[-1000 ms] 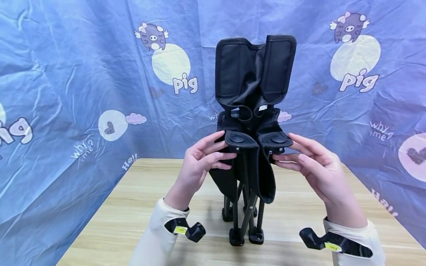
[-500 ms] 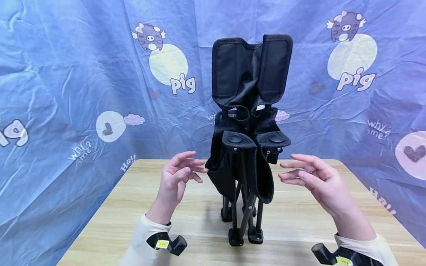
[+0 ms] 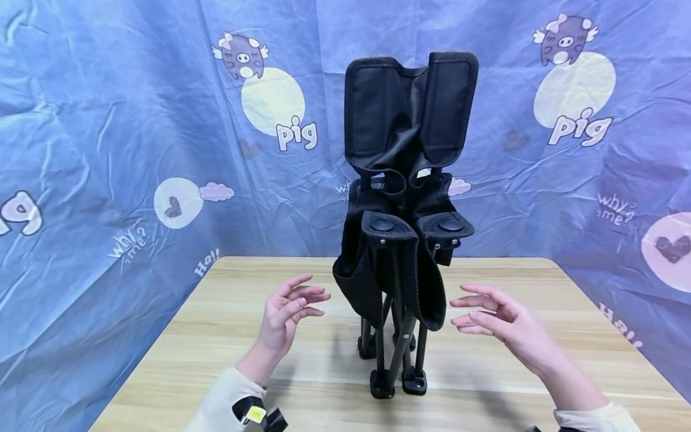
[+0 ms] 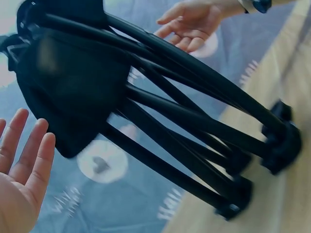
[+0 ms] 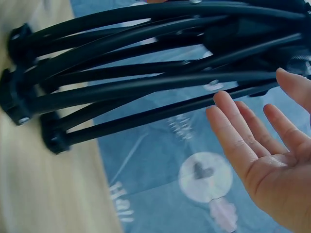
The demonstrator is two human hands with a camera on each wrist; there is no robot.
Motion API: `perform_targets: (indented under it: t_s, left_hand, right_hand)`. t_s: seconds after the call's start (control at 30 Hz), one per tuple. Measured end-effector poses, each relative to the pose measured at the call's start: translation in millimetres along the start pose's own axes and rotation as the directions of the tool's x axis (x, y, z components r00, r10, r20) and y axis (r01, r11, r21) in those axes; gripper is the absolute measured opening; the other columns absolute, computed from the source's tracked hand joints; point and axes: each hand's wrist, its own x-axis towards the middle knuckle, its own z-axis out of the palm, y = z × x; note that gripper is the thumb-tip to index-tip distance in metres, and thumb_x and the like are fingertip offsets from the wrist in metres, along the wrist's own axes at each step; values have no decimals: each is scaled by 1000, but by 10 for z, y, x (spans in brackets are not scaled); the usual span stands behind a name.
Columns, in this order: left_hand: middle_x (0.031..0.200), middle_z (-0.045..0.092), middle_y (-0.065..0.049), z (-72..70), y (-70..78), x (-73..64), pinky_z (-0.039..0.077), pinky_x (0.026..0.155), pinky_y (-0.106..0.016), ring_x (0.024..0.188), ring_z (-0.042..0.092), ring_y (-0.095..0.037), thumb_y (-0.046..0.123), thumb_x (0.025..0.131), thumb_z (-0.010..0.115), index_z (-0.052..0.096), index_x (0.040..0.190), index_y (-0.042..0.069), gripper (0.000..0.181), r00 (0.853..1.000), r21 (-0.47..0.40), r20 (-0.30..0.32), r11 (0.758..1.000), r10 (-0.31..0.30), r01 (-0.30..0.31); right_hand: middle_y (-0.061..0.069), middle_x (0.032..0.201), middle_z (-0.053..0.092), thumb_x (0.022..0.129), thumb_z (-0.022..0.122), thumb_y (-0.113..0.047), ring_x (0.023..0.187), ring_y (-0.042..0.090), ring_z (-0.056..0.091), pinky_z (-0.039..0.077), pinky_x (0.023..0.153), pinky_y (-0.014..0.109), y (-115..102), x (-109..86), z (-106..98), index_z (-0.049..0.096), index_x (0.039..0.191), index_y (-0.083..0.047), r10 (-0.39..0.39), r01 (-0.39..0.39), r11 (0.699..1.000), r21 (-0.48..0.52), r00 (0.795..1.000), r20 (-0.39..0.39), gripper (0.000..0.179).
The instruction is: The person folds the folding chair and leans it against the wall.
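Observation:
A small black folding chair stands upright and partly folded in the middle of the head view, its dark crossed legs drawn close together. Its fabric back rises in two flat panels, and the seat cloth hangs creased between the armrests. To the left of the chair, apart from it, is my left hand, fingers loosely extended and holding nothing. On the other side my right hand hovers over the table, also apart from the chair, fingers relaxed. Both wrist views show bare palms beside the chair's frame.
The chair's feet stand on a light wooden table. Behind and at both sides hangs a blue cloth printed with pigs and lettering. Black camera mounts are strapped over the pale sleeves.
Both hands have let go of the front ends of the chair's armrests, drawn apart to either side and sunk lower. The chair stays standing in the same place.

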Motion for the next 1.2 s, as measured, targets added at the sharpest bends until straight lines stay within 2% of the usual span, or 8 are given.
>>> perform_targets:
  t_s: [0.27,0.37,0.47,0.63,0.77,0.87,1.03,1.2]
  left_hand:
    - [114,72,-6,-74,-225,-199,61,76,-30,102,70,-23,-8,92,45,60,130,11,45,988,-11,-4,988,-152,152]
    - [113,71,-5,-87,-311,-266,61,75,-30,100,70,-22,-7,93,48,59,130,11,43,976,5,-13,976,-219,219]
    - [115,69,-9,-93,-390,-331,61,76,-31,100,70,-23,-5,93,49,55,133,4,42,957,18,-18,957,-289,290]
    - [125,61,-25,-93,-502,-429,60,80,-37,105,69,-25,1,93,53,52,137,2,43,906,50,-23,905,-422,423]
    - [130,56,-31,-48,-578,-499,59,82,-38,106,67,-28,4,90,59,46,138,-8,52,842,78,-71,839,-535,539]
    - [130,57,-29,0,-653,-560,59,78,-34,104,68,-27,4,88,62,36,141,-16,63,798,100,-98,792,-594,602]
    - [126,61,-25,69,-755,-650,60,70,-30,98,70,-24,4,88,66,43,138,-13,57,756,98,-100,749,-647,655]
    - [123,63,-20,101,-791,-675,60,61,-27,89,71,-25,5,86,69,47,138,-9,58,715,72,-80,712,-694,699]
  right_hand:
    - [7,125,65,100,40,13,102,29,70,58,87,41,205,-124,6,52,142,-18,146,-146,989,4,989,-18,53]
    - [4,125,65,101,42,10,102,28,70,58,87,41,280,-160,19,52,141,-21,190,-189,982,22,982,-20,52]
    - [1,124,65,101,44,8,101,27,70,59,86,42,366,-194,33,53,139,-25,232,-231,972,33,973,-18,51]
    - [2,126,63,102,46,4,101,32,69,59,85,43,521,-252,68,55,135,-32,305,-303,952,51,952,-16,49]
    - [2,127,61,102,48,1,101,33,69,59,85,44,637,-306,101,54,133,-35,353,-353,933,66,936,1,48]
    - [3,129,60,102,48,0,100,31,69,59,86,43,717,-337,124,53,132,-36,379,-379,921,94,925,23,48]
    - [9,131,55,100,51,0,101,33,67,58,89,43,838,-365,171,53,135,-38,430,-437,885,161,900,78,51]
    - [10,130,54,99,55,-1,99,34,68,59,86,43,907,-379,206,53,132,-42,474,-480,863,156,877,75,52]
